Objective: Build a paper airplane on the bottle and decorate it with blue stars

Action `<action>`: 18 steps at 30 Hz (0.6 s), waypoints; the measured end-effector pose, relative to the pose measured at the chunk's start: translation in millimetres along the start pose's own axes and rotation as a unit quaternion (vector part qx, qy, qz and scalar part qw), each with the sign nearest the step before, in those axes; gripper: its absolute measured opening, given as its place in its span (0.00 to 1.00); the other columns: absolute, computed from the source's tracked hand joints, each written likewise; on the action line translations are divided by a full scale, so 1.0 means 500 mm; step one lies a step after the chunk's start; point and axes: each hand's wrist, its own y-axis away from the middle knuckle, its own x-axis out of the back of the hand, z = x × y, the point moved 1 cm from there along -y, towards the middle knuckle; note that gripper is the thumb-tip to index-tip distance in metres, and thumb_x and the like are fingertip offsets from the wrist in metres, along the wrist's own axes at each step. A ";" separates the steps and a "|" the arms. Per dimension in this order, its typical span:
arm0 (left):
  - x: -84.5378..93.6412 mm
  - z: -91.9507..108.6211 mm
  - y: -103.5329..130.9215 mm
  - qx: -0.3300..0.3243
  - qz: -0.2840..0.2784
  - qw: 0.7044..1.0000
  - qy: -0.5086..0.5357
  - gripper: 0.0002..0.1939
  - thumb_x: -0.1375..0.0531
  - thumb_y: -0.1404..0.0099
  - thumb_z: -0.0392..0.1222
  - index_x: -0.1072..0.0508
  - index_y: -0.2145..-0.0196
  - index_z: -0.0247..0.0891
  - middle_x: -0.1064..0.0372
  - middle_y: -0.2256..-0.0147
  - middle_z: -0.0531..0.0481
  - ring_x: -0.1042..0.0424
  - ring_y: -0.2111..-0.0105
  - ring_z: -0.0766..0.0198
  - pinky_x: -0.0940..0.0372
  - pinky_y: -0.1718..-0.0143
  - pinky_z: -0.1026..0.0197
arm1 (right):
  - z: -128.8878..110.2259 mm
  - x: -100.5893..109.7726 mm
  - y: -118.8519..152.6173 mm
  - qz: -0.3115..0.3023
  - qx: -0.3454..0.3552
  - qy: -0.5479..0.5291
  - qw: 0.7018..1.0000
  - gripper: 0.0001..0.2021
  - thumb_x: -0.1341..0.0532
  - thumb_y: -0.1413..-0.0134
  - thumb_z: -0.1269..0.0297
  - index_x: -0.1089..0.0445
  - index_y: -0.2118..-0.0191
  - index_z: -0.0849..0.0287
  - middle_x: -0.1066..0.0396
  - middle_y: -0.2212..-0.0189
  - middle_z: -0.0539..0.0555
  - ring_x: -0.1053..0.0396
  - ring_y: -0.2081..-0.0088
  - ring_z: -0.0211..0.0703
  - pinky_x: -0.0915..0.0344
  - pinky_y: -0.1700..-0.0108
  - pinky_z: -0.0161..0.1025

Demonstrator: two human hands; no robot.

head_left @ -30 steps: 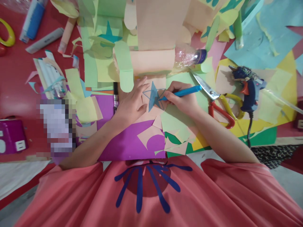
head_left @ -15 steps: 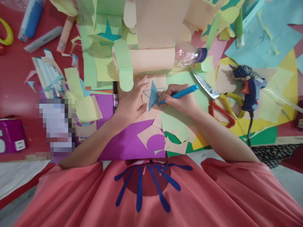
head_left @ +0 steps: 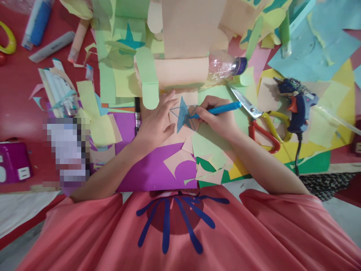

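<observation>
My right hand (head_left: 217, 116) is closed round a blue marker (head_left: 225, 108), its tip on a star (head_left: 182, 113) drawn in blue on a peach paper (head_left: 188, 96). The star's middle is coloured blue, while its side points are only outlined. Flat on the left edge of this paper lies my left hand (head_left: 158, 122), fingers spread and holding nothing. Beyond both hands is a clear plastic bottle (head_left: 222, 67) wrapped in peach paper, with a green strip (head_left: 149, 77) across its left end. A black marker (head_left: 137, 113) lies left of my left hand.
Scissors (head_left: 254, 113) with red and yellow handles lie right of my right hand, beside a blue glue gun (head_left: 299, 105) with a cable. Purple paper (head_left: 141, 165) and cut scraps (head_left: 180, 162) lie nearer me. Several markers (head_left: 58, 90) are at the left.
The marker tip has shifted slightly left and up across the star, and the marker lies a little flatter. My left hand has stayed in place.
</observation>
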 end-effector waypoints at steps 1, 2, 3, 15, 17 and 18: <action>0.000 0.000 0.000 0.000 0.000 1.000 -0.001 0.35 0.42 0.40 0.29 0.47 0.38 0.47 0.50 0.32 0.45 0.46 0.33 0.52 0.46 0.34 0.45 | 0.000 -0.001 0.001 0.000 0.001 0.003 1.000 0.14 0.40 0.49 0.69 0.45 0.81 0.56 0.44 0.83 0.46 0.48 0.79 0.33 0.49 0.74 0.37; 0.000 0.000 0.000 0.001 0.001 1.000 -0.002 0.35 0.42 0.40 0.29 0.47 0.38 0.47 0.50 0.32 0.45 0.46 0.33 0.52 0.45 0.34 0.45 | -0.001 -0.002 0.001 0.001 0.001 0.007 1.000 0.15 0.40 0.48 0.68 0.45 0.81 0.55 0.44 0.83 0.46 0.48 0.78 0.33 0.49 0.74 0.37; 0.000 0.001 0.000 0.001 0.001 1.000 -0.003 0.35 0.42 0.40 0.29 0.47 0.38 0.46 0.50 0.32 0.45 0.46 0.33 0.51 0.45 0.35 0.45 | -0.001 -0.003 0.002 0.003 0.002 0.009 1.000 0.15 0.40 0.48 0.68 0.45 0.81 0.55 0.45 0.83 0.46 0.48 0.78 0.33 0.49 0.74 0.37; 0.002 -0.001 -0.001 -0.011 -0.009 1.000 -0.002 0.34 0.43 0.40 0.29 0.48 0.38 0.43 0.51 0.32 0.42 0.48 0.33 0.50 0.45 0.34 0.45 | -0.020 -0.006 0.000 -0.034 -0.005 -0.004 0.999 0.13 0.44 0.61 0.76 0.47 0.86 0.56 0.50 0.87 0.42 0.54 0.81 0.29 0.54 0.78 0.34; 0.002 -0.001 0.000 -0.014 -0.007 1.000 0.000 0.34 0.44 0.39 0.29 0.48 0.38 0.43 0.51 0.32 0.42 0.48 0.33 0.51 0.44 0.35 0.45 | -0.021 -0.006 0.001 -0.047 -0.007 -0.007 0.999 0.13 0.44 0.62 0.76 0.48 0.85 0.56 0.49 0.87 0.42 0.52 0.81 0.29 0.52 0.78 0.34; 0.002 -0.001 0.000 -0.013 -0.006 1.000 0.000 0.34 0.44 0.39 0.29 0.48 0.38 0.44 0.51 0.32 0.42 0.48 0.33 0.51 0.43 0.35 0.45 | -0.021 -0.005 0.001 -0.054 -0.008 -0.009 0.998 0.13 0.44 0.62 0.76 0.48 0.85 0.56 0.49 0.87 0.43 0.51 0.81 0.30 0.51 0.78 0.34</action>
